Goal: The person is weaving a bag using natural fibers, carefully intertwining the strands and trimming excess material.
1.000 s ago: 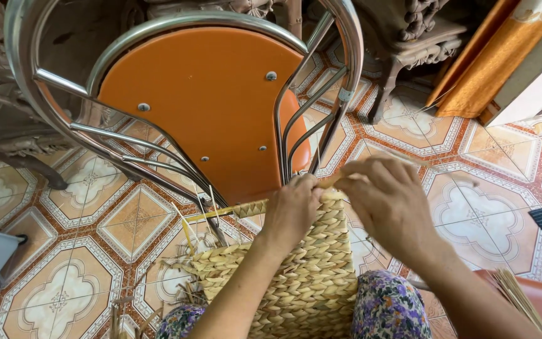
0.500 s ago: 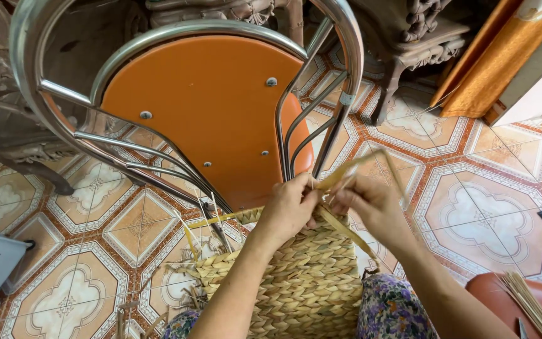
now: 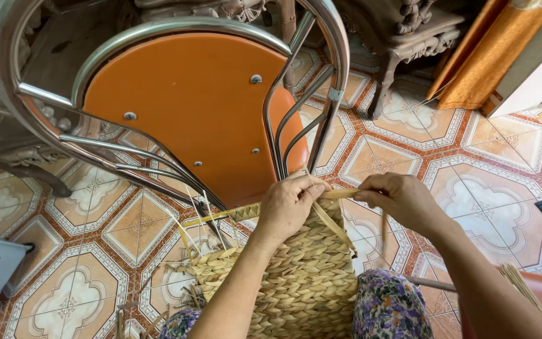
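A woven straw basket (image 3: 305,276) rests on my lap, its braided rim facing away from me. My left hand (image 3: 290,204) grips the top edge of the weave and pinches a flat straw strand (image 3: 346,193) there. My right hand (image 3: 399,199) holds the same strand a little to the right, pulled level across the rim. A second loose strand (image 3: 332,225) slants down over the basket's side. The braided rim end (image 3: 227,215) sticks out to the left.
An overturned orange chair (image 3: 196,107) with chrome tube legs (image 3: 321,81) stands right behind the basket. Patterned floor tiles (image 3: 472,188) surround it. Carved dark wooden furniture (image 3: 403,50) stands at the back, an orange curtain (image 3: 490,56) at the upper right, and a bundle of straws (image 3: 525,285) lies at my right.
My right hand has moved right and down, drawing the strand from an upward slant to level. The view has shifted slightly; my left hand stays on the rim.
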